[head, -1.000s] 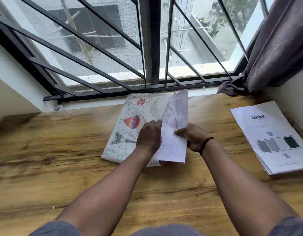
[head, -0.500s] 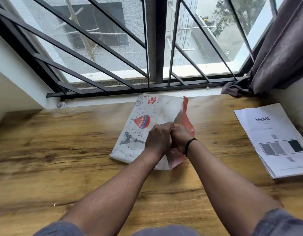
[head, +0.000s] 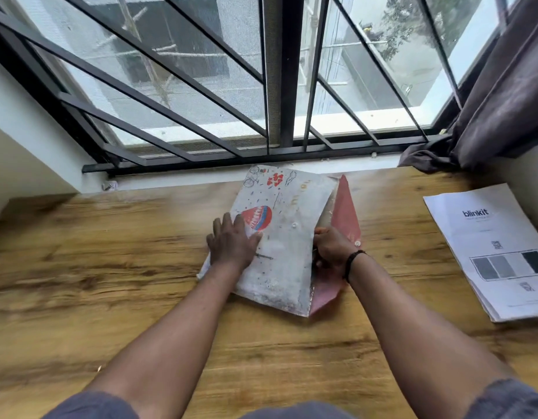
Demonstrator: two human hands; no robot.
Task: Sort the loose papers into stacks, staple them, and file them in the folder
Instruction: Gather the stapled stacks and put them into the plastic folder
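Folder (head: 287, 237) is lying flat on the wooden desk (head: 110, 267), right up near the window sill, turned a bit so its corner points back toward the person. It's the white plastic kind with doodles on it, a red and blue hot air balloon, some little red hearts near the top, and a snap button in the middle of the front. Its red flap (head: 345, 207) is hanging open off the right edge, with the other half of the snap near the flap's tip. Left hand (head: 231, 246) is flat on the left part of the folder, fingers straight and a little spread, pressing it down next to the balloon picture. Right hand (head: 332, 247) is at the open right edge, fingers curled in at the mouth of the folder, knuckles up, looks like they're pinching the edge there, but I can't really see what's under them. There's a black band (head: 354, 263) on that wrist. Well off to the right on the desk sits a stack of printed papers (head: 500, 252), top sheet says "blinkit" with a row of grey and dark boxes lower down. Behind it all is a window with black bars (head: 280, 71), and a dark curtain (head: 503, 95) bunched in the right corner.
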